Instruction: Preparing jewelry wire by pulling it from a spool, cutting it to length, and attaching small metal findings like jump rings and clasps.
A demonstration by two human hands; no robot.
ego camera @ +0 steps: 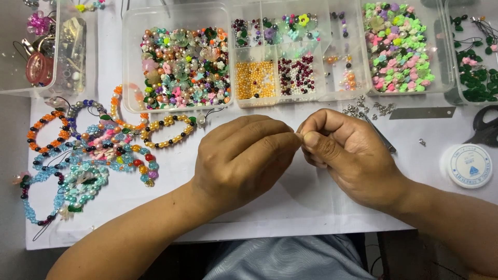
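1. My left hand lies knuckles up over the white table cover, fingers curled in, thumb and forefinger pressed together at the tip.
2. My right hand faces it, fingers folded and pinched tight; the two pinches meet at one point above the middle of the table.
3. What lies between the fingertips is too small to make out; neither hand is open, and I cannot tell what thing each pinch holds.
4. Nearest my left hand, a gold bead bracelet lies on the cover just beyond the knuckles, apart from them.
5. A heap of finished bracelets in orange, blue, pink and turquoise lies further left.
6. A clear tray of mixed beads stands beyond the hands, left of a divided box with gold and dark red beads in separate compartments.
7. A tray of green and pink flower beads stands to the right.
8. Small metal rings and a thin metal tool lie just beyond my right hand.
9. A round white spool sits near the right edge, well apart from my hands.
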